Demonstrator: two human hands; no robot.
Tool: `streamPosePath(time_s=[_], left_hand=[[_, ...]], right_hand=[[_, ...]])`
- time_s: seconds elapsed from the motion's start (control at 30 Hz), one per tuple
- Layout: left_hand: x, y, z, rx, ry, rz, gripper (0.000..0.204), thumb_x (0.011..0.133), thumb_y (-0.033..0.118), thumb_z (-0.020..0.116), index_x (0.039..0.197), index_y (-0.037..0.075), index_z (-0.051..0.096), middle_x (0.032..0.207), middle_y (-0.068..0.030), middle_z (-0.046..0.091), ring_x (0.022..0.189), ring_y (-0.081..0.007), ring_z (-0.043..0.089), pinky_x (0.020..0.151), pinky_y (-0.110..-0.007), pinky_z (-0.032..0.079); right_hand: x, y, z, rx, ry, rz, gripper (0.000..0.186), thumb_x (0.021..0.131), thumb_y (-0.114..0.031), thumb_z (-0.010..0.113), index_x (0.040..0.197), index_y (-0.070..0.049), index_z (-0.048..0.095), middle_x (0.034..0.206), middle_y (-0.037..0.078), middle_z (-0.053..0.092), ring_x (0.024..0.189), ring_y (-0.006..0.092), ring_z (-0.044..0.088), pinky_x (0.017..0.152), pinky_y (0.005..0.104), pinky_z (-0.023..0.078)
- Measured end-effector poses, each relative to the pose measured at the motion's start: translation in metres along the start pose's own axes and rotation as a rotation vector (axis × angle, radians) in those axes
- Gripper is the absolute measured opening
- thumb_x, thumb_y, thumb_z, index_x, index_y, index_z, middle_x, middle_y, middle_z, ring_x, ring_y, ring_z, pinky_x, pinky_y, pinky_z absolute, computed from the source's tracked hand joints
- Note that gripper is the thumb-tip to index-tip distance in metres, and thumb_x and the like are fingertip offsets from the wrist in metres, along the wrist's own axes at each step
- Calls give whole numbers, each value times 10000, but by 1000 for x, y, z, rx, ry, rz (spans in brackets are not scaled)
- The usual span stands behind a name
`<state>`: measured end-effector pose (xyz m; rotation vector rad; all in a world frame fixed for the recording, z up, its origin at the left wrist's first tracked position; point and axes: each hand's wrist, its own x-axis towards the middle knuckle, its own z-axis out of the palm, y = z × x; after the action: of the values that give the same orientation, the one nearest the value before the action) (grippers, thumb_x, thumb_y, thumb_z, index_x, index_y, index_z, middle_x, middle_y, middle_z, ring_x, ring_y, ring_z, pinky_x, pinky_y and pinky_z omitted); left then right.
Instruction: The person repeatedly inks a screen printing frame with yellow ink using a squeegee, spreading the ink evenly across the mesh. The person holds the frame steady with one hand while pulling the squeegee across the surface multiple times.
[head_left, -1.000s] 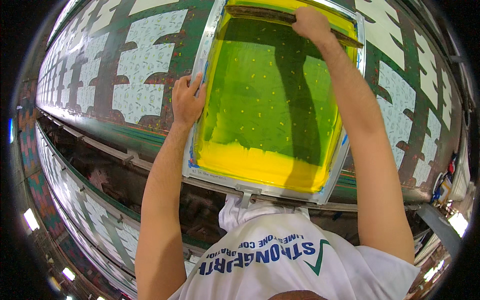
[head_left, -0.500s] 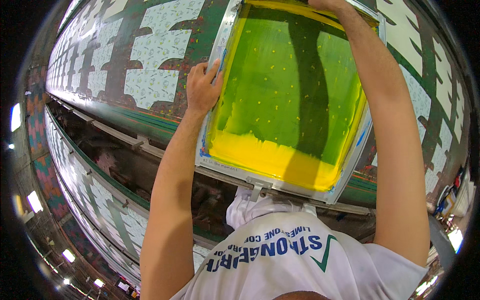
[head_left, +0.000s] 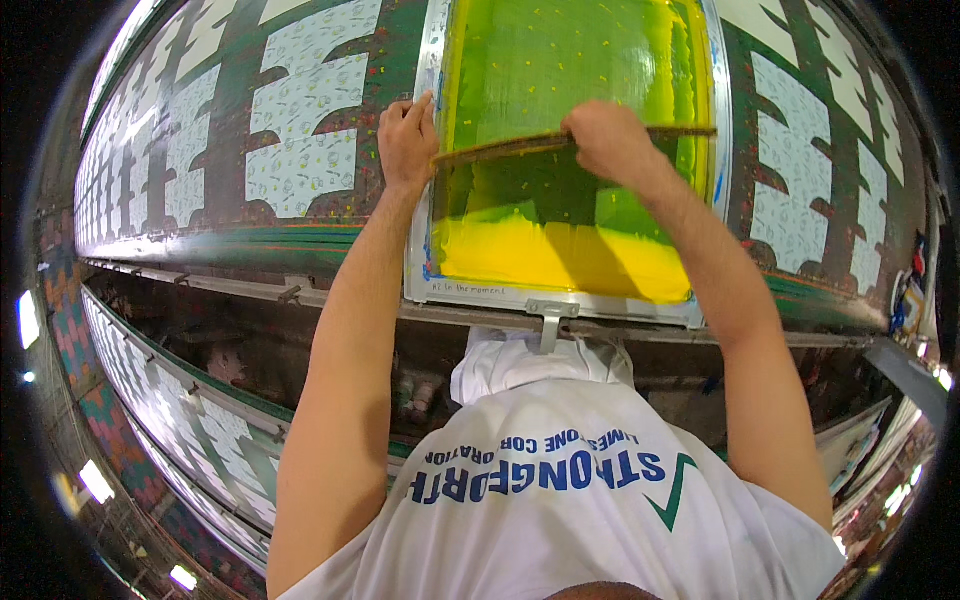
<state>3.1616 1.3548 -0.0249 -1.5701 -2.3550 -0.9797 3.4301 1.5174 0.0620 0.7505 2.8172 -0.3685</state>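
Observation:
A screen-printing frame (head_left: 425,200) with pale metal sides lies on the long table in front of me. Its mesh (head_left: 550,60) looks green, and a thick band of yellow ink (head_left: 520,255) covers the near end. My right hand (head_left: 610,142) is closed on the middle of a squeegee (head_left: 500,149), which spans the frame crosswise a little beyond the yellow band. On the frame's left side, my left hand (head_left: 408,145) grips the edge, fingers bent over it. The squeegee's lower edge is hard to make out.
Pale printed fabric pieces (head_left: 305,130) lie in rows on the dark green table, with more fabric pieces (head_left: 790,165) right of the frame. A metal rail (head_left: 225,278) runs along the near edge, where a bracket (head_left: 550,325) joins the frame. Another table (head_left: 190,400) stands at lower left.
My right hand has come from the far end of the frame toward me, drawing the squeegee over the mesh. My left hand stays on the frame's left side. The view has shifted.

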Motion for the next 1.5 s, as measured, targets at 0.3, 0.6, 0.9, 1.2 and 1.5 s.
streamPosePath(time_s=[0.3, 0.6, 0.9, 1.2, 1.5], left_hand=[[-1, -9, 6, 25, 1, 63, 279, 1011, 236, 641, 1211, 92, 771, 1029, -166, 684, 1009, -354, 636, 892, -476, 512], [-2, -10, 8, 105, 0, 75, 447, 874, 374, 755, 1251, 135, 764, 1066, -151, 673, 1044, -342, 635, 913, -472, 528], [0, -9, 6, 144, -18, 67, 473, 835, 357, 776, 1255, 139, 766, 1079, -156, 678, 1054, -341, 640, 922, -457, 528], [2, 2, -1, 175, -118, -21, 436, 922, 322, 715, 1312, 129, 740, 1124, -165, 661, 1113, -336, 620, 974, -453, 502], [4, 7, -4, 198, -164, -38, 428, 939, 285, 717, 1321, 93, 729, 1126, -172, 655, 1107, -340, 616, 979, -449, 495]], right_hand=[[-141, -110, 53, 103, 114, 216, 105, 791, -68, 704, 882, -51, 752, 903, 161, 713, 938, 345, 713, 779, 485, 601], [-143, -103, 47, 140, 55, 239, 298, 736, -10, 692, 1015, -77, 777, 958, 149, 720, 971, 370, 703, 831, 506, 570], [-168, -124, 58, 156, 57, 234, 235, 739, -12, 700, 967, -48, 742, 964, 145, 700, 984, 367, 692, 811, 499, 583], [-209, -119, 79, 318, 190, -2, 568, 708, -3, 725, 1264, 10, 611, 1166, 172, 624, 1107, 361, 612, 958, 481, 513], [-252, -48, 81, 630, 348, 41, 562, 819, -118, 728, 1346, 22, 592, 1273, 244, 625, 1255, 414, 574, 1122, 472, 452]])
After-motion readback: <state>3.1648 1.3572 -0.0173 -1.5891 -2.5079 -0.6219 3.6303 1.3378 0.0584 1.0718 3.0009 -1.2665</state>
